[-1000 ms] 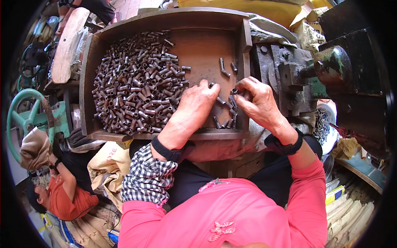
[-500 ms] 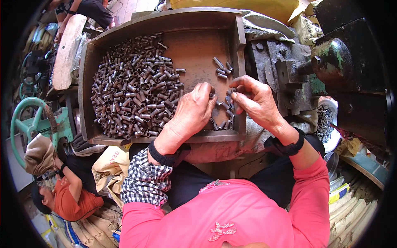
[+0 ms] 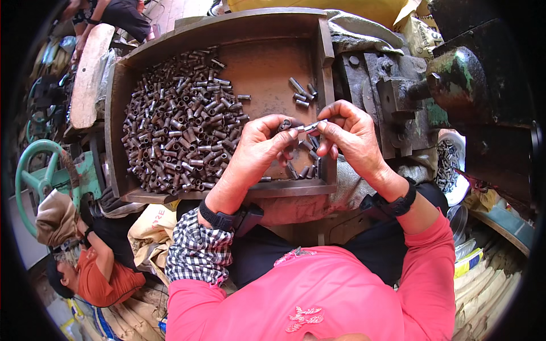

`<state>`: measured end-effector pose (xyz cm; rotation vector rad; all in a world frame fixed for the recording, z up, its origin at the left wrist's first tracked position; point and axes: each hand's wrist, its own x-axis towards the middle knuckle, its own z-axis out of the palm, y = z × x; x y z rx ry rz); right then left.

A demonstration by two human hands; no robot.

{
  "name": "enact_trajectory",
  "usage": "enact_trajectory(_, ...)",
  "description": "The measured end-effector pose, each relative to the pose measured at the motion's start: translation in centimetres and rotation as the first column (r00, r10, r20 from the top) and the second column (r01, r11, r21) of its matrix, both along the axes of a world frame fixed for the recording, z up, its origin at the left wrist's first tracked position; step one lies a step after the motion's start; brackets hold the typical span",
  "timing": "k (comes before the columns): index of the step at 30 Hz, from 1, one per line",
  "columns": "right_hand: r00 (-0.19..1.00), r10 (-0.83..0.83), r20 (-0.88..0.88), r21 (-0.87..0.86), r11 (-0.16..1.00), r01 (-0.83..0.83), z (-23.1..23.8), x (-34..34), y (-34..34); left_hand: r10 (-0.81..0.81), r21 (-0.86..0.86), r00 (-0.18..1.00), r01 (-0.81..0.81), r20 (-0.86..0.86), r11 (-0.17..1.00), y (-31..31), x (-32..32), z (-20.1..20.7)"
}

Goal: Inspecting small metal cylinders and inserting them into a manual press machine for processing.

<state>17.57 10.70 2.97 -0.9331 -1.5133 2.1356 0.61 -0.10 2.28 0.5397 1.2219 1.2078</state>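
My left hand (image 3: 259,146) is closed over the right part of a metal tray (image 3: 264,65), gripping short metal tubes between thumb and fingers. Opposite it, the fingertips of my right hand (image 3: 354,139) pinch a small shiny metal piece (image 3: 310,127), whose exact kind I cannot make out. The two hands almost meet at this piece. A large heap of short brown-grey tubes (image 3: 176,122) fills the tray's left side. Several loose tubes (image 3: 300,94) lie beyond my hands, and more loose tubes (image 3: 307,171) lie beneath them by the near wall.
Right of the tray stands a heavy dark machine (image 3: 392,96) with a rounded green-black part (image 3: 458,79). A white basin (image 3: 449,165) of small metal parts sits below it. At left are a green handwheel (image 3: 37,182) and a person in an orange shirt (image 3: 108,273).
My left hand has turned so its thumb and held tubes show. My right hand has risen slightly from the loose tubes, and a shiny piece now spans between the hands.
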Motion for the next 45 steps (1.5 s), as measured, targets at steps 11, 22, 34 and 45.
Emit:
enact_trajectory(11,0.997,-0.044,-0.064,-0.175,0.984,0.033,-0.7,0.2,-0.1,0.045,0.007,0.999,-0.045,0.014,0.999,0.0,0.2,0.2)
enact_trajectory(22,0.997,-0.028,-0.074,-0.249,0.968,0.008,-0.4,0.3,-0.1,0.02,0.02,1.0,-0.02,0.016,1.0,0.0,0.1,0.1)
enact_trajectory(34,0.986,0.132,-0.102,-0.258,0.954,-0.154,-0.2,0.3,1.1,0.278,0.33,0.179,0.471,-0.944,0.818,0.0,1.9,-0.7)
enact_trajectory(45,0.882,-0.146,0.447,0.877,-0.123,-0.465,-0.1,-0.5,-0.4,0.139,-0.099,0.984,-0.128,0.111,0.987,0.0,-0.4,0.1)
